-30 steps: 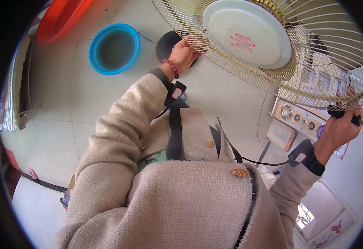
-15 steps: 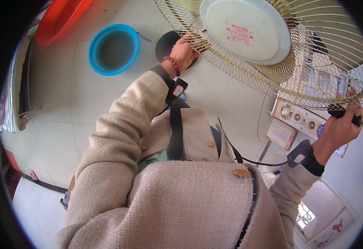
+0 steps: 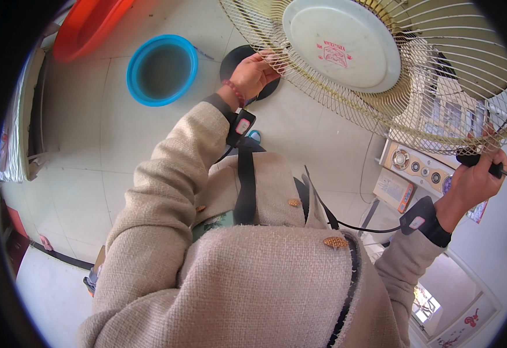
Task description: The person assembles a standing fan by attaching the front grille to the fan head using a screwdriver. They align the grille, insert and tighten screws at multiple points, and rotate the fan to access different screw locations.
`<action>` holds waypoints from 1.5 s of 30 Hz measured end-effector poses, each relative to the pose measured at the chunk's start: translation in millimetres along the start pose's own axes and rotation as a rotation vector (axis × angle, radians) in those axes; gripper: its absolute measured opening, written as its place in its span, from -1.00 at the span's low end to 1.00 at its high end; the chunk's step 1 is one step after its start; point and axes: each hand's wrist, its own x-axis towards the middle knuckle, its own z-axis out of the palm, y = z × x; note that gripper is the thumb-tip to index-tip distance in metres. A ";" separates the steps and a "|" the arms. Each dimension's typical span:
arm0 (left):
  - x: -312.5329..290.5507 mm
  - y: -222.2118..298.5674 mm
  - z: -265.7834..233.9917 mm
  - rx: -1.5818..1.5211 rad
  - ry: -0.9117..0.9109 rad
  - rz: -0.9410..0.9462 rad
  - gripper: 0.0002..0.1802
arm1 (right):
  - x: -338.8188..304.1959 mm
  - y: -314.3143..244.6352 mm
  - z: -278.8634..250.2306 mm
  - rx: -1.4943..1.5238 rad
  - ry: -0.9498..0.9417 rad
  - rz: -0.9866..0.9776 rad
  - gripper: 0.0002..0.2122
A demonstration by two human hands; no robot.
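Observation:
A round wire fan guard (image 3: 375, 113) with a white centre disc (image 3: 341, 46) bearing red print fills the upper right. At its left rim my left hand (image 3: 249, 76) is closed, fingertips pinching the wires. My right hand (image 3: 478, 181) wraps around a black-handled tool that looks like a screwdriver (image 3: 495, 169), its thin metal shaft pointing off to the right. Some right fingers reach up against the guard's lower right rim. Behind the wires, pale fan blades show in part.
A blue basin (image 3: 190, 69) of murky water stands on the tiled floor at left, near a red basin (image 3: 85, 29). Beyond my left hand is a black round base (image 3: 230, 61). Below the guard are a speaker-like panel (image 3: 419, 165) and a small box (image 3: 394, 187).
My left hand has shifted slightly down and left along the rim, its fingertips now drawn together. The right hand and guard have barely moved.

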 end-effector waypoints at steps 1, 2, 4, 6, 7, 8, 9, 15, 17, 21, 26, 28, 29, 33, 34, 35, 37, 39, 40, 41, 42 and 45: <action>0.8 1.9 -1.2 -0.004 0.008 0.014 -0.77 | 0.0 0.7 -0.4 0.001 -0.005 -0.011 -0.88; 1.8 3.9 -2.6 -0.009 0.016 0.028 -0.76 | -0.1 1.5 -0.7 0.007 -0.004 -0.007 -0.88; 4.7 10.2 -5.3 -0.038 0.029 0.078 -0.75 | -0.3 1.6 -0.3 0.013 0.006 -0.004 -0.88; 8.1 18.9 -8.5 -0.061 0.037 0.118 -0.74 | -0.7 0.8 0.9 0.001 0.009 -0.006 -0.88; 10.1 24.5 -10.3 -0.063 0.017 0.147 -0.74 | -1.1 0.3 1.2 -0.008 0.037 0.014 -0.89; 11.7 31.6 -12.3 -0.072 -0.006 0.170 -0.73 | -1.4 -0.7 2.1 -0.002 0.014 -0.005 -0.89; 13.0 38.2 -14.0 -0.081 -0.009 0.187 -0.73 | -1.7 -1.5 2.7 0.001 0.013 -0.004 -0.89; 15.9 74.7 -16.0 -0.033 0.028 0.297 -0.75 | -4.0 -5.8 3.0 0.035 -0.003 0.030 -0.86; 17.6 88.6 -17.6 -0.023 0.018 0.339 -0.75 | -4.8 -6.0 2.9 0.049 -0.013 0.026 -0.85; 25.2 112.4 -19.8 0.009 0.046 0.353 -0.61 | -7.5 -7.2 5.1 0.051 -0.006 0.017 -0.84; 21.4 146.1 -6.7 0.025 -0.225 0.463 -0.52 | -9.5 -11.2 9.4 0.056 -0.005 0.019 -0.84; 16.4 159.4 7.4 0.033 -0.210 0.537 -0.48 | -9.8 -12.4 10.5 0.059 -0.002 0.013 -0.83; 13.3 166.5 14.7 0.037 -0.202 0.574 -0.45 | -9.8 -13.1 10.9 0.056 0.000 0.020 -0.83; -5.2 198.4 33.1 0.158 -0.339 0.579 -0.38 | -10.3 -16.4 11.7 0.047 0.001 0.044 -0.83; -5.5 205.1 39.5 0.206 -0.327 0.670 -0.35 | -10.3 -17.4 12.3 0.047 0.017 0.054 -0.83; -7.2 210.6 44.0 0.244 -0.337 0.678 -0.33 | -11.2 -17.7 12.9 0.050 0.010 0.055 -0.82; -11.0 226.3 54.5 0.319 -0.356 0.694 -0.30 | -12.6 -18.9 14.7 0.055 0.031 0.072 -0.81; -12.5 236.3 67.9 0.369 -0.345 0.724 -0.25 | -14.2 -20.0 16.7 0.038 0.033 0.033 -0.80; -12.7 241.0 75.2 0.386 -0.366 0.751 -0.25 | -15.1 -20.9 18.1 0.032 0.037 0.013 -0.80; -13.2 245.1 82.6 0.403 -0.387 0.777 -0.24 | -15.3 -21.5 19.0 0.039 0.043 0.017 -0.80; -16.3 250.2 86.8 0.419 -0.364 0.791 -0.26 | -16.8 -23.2 20.7 0.044 0.047 0.021 -0.79; -19.7 260.1 100.0 0.489 -0.284 0.820 -0.31 | -19.4 -27.4 27.5 0.036 0.068 -0.004 -0.80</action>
